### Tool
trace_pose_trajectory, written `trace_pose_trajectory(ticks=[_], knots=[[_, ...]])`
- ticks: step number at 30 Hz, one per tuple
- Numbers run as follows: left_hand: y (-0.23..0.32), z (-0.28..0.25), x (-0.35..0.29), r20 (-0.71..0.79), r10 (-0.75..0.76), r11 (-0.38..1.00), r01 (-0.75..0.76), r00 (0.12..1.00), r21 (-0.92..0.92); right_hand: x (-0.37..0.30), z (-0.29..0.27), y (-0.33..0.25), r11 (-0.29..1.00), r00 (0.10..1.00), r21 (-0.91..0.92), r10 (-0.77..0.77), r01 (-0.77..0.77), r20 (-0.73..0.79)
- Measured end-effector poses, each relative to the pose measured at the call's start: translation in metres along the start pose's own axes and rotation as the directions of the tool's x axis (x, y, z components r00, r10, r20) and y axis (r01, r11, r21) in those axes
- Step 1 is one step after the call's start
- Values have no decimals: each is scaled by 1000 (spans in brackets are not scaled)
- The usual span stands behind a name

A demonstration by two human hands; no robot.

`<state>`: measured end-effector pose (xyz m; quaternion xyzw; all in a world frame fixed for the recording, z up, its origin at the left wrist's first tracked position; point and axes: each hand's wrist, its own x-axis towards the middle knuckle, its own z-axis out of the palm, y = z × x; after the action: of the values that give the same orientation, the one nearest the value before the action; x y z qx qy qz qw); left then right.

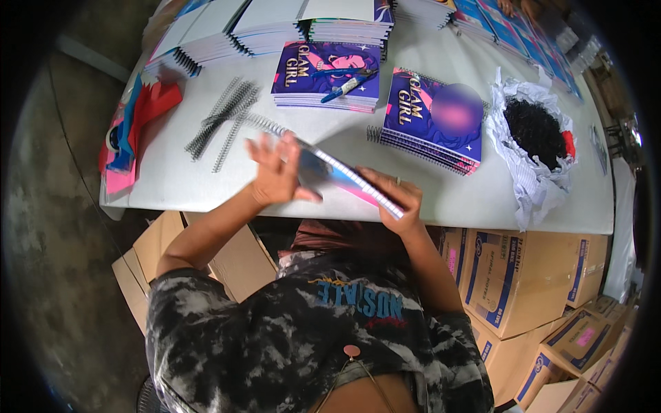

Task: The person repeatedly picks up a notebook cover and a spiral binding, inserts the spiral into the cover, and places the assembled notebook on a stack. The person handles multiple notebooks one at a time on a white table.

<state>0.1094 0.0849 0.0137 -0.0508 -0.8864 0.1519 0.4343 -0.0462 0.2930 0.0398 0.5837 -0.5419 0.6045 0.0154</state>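
Note:
My right hand (399, 196) grips a notebook (352, 180) by its near end, tilted so its punched edge faces up, over the table's front. A black spiral coil (264, 124) shows at the notebook's far left end. Beside that end my left hand (275, 172) is spread open, slightly blurred by motion; whether its fingers touch the coil is unclear. Loose spiral coils (226, 113) lie in a pile to the left. Blue-handled pliers (350, 85) rest on a stack of purple-covered notebooks (296, 72) farther back.
At right sits a stack of spiral-bound notebooks (434, 131), beside crumpled white paper (509, 158) holding black coil scraps (533, 134). A tape dispenser (118, 141) and red sheets (158, 103) lie far left. Tall page stacks (265, 31) line the back. Cardboard boxes (523, 282) stand below.

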Motion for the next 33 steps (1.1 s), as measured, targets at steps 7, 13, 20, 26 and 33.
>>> trace_pose_trajectory(ticks=[7, 13, 20, 26, 33], knots=[[17, 11, -3, 36, -234, 937, 235, 972, -259, 2, 6, -10, 997, 997, 27, 77, -78, 11], [-37, -33, 76, -19, -272, 961, 271, 962, -50, 4, 4, -20, 876, 926, 337, 377, -344, -36], [-49, -26, 96, -241, -157, 987, 147, 958, -58, 2, 0, -10, 983, 986, 75, 164, -166, 40], [-2, 7, 13, 49, -348, 914, 351, 936, -206, -3, 5, -17, 997, 998, 14, 70, -69, -11], [-53, -11, 70, -330, -146, 988, 156, 933, 2, 3, 7, -17, 1000, 999, 29, -5, 4, 31]])
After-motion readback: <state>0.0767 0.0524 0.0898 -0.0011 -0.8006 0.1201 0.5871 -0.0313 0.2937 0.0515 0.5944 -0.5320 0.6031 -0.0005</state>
